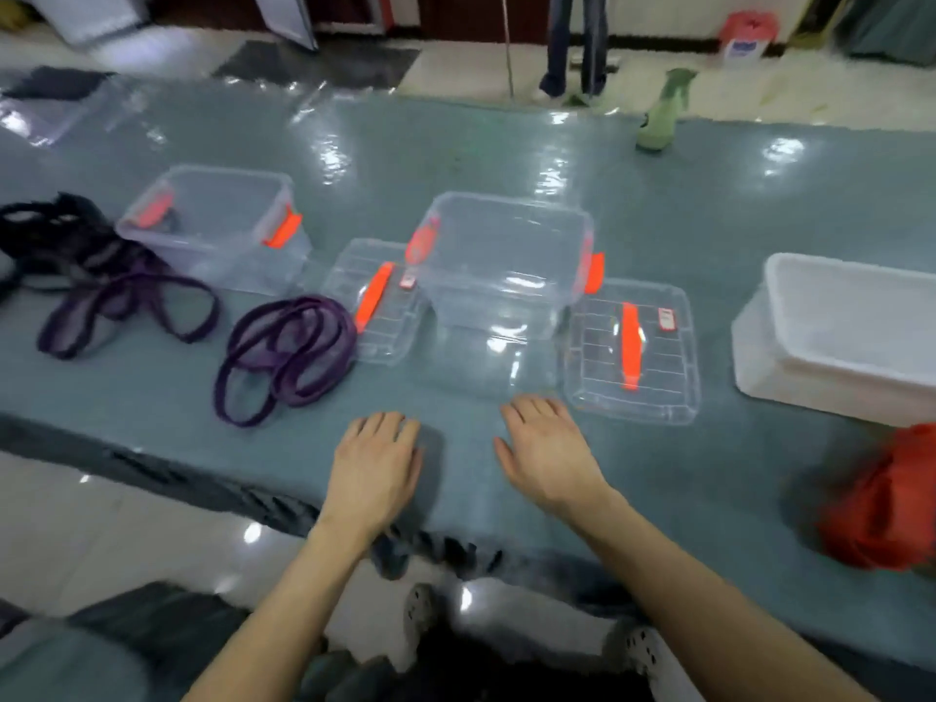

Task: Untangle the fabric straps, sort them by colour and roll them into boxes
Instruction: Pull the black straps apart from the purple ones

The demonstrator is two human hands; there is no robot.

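A loose coil of purple strap (283, 354) lies on the grey-green table (506, 144), left of centre. Further left, a tangle of purple straps (126, 306) runs into black straps (45, 230). Two clear boxes with orange latches stand open: one at the left (218, 225), one in the middle (506, 260). Their clear lids with orange handles lie flat, one between the boxes (375, 301) and one right of the middle box (633, 352). My left hand (377, 468) and my right hand (549, 448) rest palm-down on the table near its front edge, holding nothing.
A white tub (841, 336) stands at the right. An orange bundle (881, 504) lies at the right near the front edge. A green spray bottle (663, 111) stands at the table's far edge. A person's legs (577, 43) are on the floor beyond.
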